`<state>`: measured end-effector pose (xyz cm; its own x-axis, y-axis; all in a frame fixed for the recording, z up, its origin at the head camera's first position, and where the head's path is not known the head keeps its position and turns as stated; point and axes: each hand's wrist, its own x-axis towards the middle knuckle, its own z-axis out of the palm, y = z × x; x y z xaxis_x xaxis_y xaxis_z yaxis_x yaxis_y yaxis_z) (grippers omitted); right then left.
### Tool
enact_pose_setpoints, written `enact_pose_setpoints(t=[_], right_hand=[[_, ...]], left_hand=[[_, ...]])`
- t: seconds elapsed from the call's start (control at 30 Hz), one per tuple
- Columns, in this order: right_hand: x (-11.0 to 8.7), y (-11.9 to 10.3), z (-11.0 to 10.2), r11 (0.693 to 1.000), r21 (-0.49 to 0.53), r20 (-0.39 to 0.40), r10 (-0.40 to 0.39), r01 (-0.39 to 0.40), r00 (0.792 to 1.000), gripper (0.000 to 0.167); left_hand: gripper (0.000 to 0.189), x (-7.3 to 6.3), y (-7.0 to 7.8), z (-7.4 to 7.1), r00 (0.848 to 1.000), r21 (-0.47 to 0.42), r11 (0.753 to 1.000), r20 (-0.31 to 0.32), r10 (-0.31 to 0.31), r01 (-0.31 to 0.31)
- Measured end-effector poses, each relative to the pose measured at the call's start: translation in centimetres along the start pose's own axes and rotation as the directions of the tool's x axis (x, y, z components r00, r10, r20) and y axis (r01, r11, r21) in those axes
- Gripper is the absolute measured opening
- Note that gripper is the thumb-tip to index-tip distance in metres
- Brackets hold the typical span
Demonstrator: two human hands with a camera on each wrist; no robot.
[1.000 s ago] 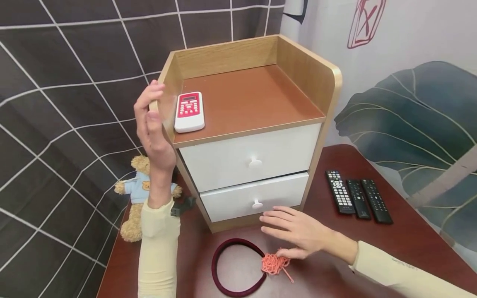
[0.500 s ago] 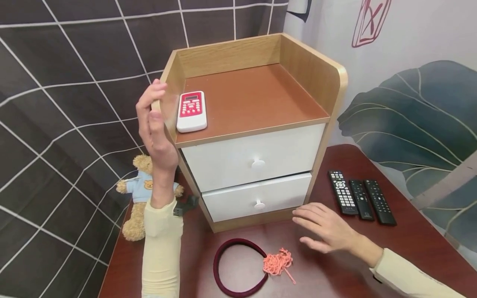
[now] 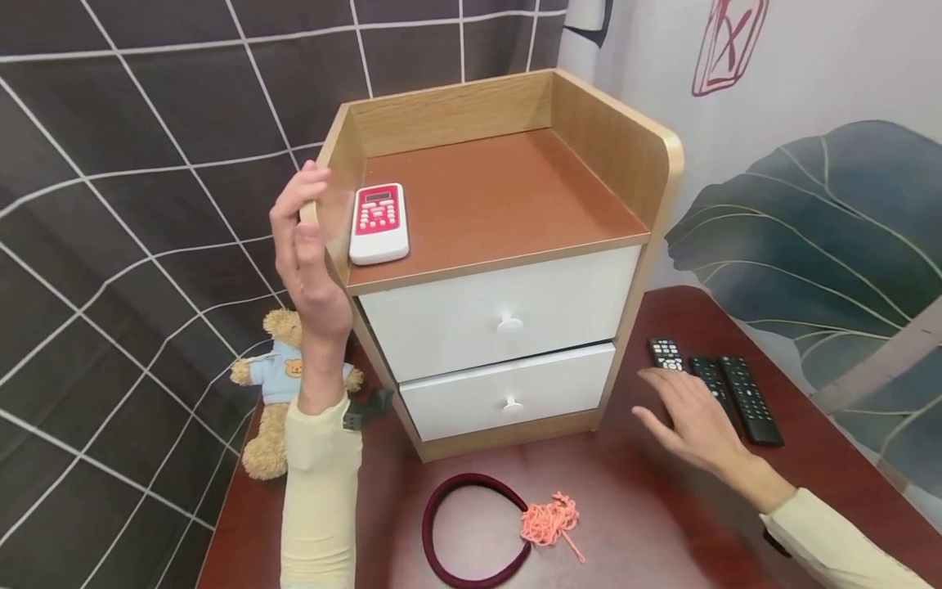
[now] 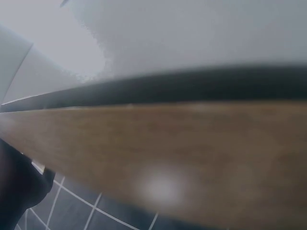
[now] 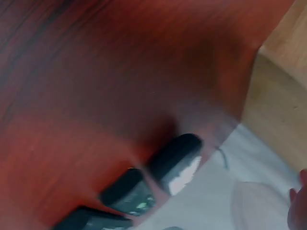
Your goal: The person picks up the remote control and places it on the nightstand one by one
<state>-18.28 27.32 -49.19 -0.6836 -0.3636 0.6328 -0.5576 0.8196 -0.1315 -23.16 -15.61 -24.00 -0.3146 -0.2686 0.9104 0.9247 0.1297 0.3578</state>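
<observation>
My left hand [image 3: 312,270] grips the left side panel of a small wooden cabinet [image 3: 486,188], thumb and fingers on either side of its edge. In the left wrist view the hand [image 4: 24,184] is a dark shape beside the wood. My right hand [image 3: 692,421] has its fingers extended and holds nothing. It is over the right of the table, partly covering a black remote control with white buttons [image 3: 666,352]. Two more black remotes, a middle one [image 3: 706,372] and a right one [image 3: 751,401], lie alongside. Only fingertips [image 5: 298,201] show in the right wrist view.
A red-and-white remote [image 3: 379,221] lies on the cabinet top. The lower drawer [image 3: 508,393] protrudes slightly below the upper drawer [image 3: 500,311]. A dark red headband [image 3: 430,532] and tangled coral yarn [image 3: 548,521] lie in front. A teddy bear [image 3: 275,376] is at left.
My right hand has moved right, away from the coral yarn and the lower drawer, to the remotes. My left hand has stayed on the cabinet's side panel.
</observation>
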Motion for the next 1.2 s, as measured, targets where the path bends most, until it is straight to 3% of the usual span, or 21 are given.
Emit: enact_pose_setpoints(t=[0.13,0.4,0.5,0.83,1.0,1.2], right_hand=[[-0.9,1.1,0.5,0.965,-0.118,0.091,0.247,-0.236,0.965,0.066],[-2.8,2.2,0.8,0.893,-0.217,0.177,0.433,-0.395,0.884,0.074],[-3.0,2.3,0.9,0.873,-0.251,0.183,0.467,-0.418,0.865,0.073],[-2.5,3.3,1.3,0.845,-0.305,0.213,0.510,-0.439,0.834,0.064],[-2.2,3.8,1.4,0.830,-0.319,0.295,0.545,-0.457,0.785,0.060],[-1.7,3.8,1.1,0.815,-0.281,0.395,0.580,-0.507,0.713,0.060]], left_hand=[[0.040,0.0,-0.3,-0.2,1.000,-0.002,1.000,0.015,0.017,-0.017],[0.040,-0.3,-0.5,-0.5,0.999,0.007,0.999,0.019,0.044,-0.044],[0.041,-0.3,-0.5,-0.6,0.999,0.019,0.999,0.022,0.044,-0.044],[0.041,0.1,-0.6,-0.3,0.997,0.005,0.997,0.027,0.072,-0.072],[0.046,0.1,-0.9,-0.4,0.996,-0.013,0.996,0.026,0.087,-0.087],[0.071,0.1,-1.2,-0.7,0.996,-0.028,0.997,0.048,0.078,-0.077]])
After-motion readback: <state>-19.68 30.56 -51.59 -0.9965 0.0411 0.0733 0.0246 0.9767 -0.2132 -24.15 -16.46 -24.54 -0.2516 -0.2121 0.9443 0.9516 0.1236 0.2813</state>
